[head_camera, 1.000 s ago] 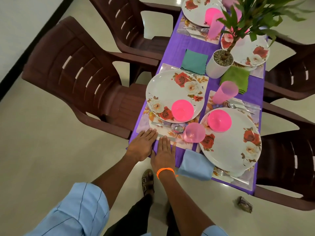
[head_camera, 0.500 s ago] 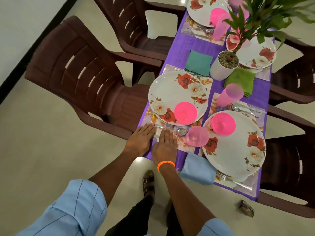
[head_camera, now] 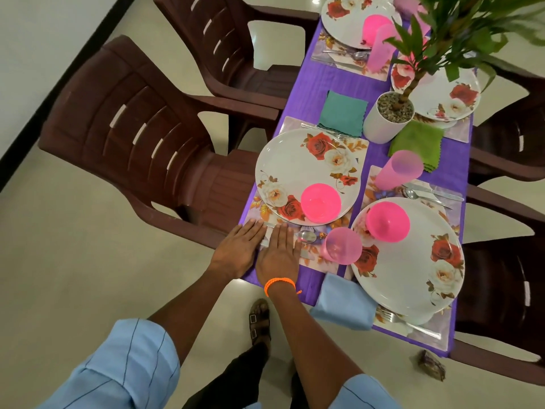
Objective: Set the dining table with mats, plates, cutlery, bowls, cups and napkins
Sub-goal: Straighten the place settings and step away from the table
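Observation:
Both my hands lie flat, fingers straight, on the near edge of a floral mat (head_camera: 342, 224) at the table's near left corner. My left hand (head_camera: 239, 249) and my right hand (head_camera: 278, 252), with an orange wristband, press side by side beside a spoon (head_camera: 307, 236). On this mat stand a rose-patterned plate (head_camera: 295, 169) with a pink bowl (head_camera: 321, 202) and a pink cup (head_camera: 342, 245). To the right a second plate (head_camera: 413, 270) carries another pink bowl (head_camera: 387, 221), with a light blue napkin (head_camera: 343, 304) and a fork (head_camera: 392, 318) beside it.
The purple tablecloth (head_camera: 306, 90) holds two more place settings farther away, a teal napkin (head_camera: 343, 113), a green napkin (head_camera: 415, 143), a pink cup (head_camera: 398, 169) and a white potted plant (head_camera: 387, 116). Brown plastic chairs (head_camera: 132, 137) line both sides. A small wrapper (head_camera: 432, 364) lies on the floor.
Both hands slid a little forward over the mat's near edge, staying flat. The view has drifted slightly; nothing was picked up.

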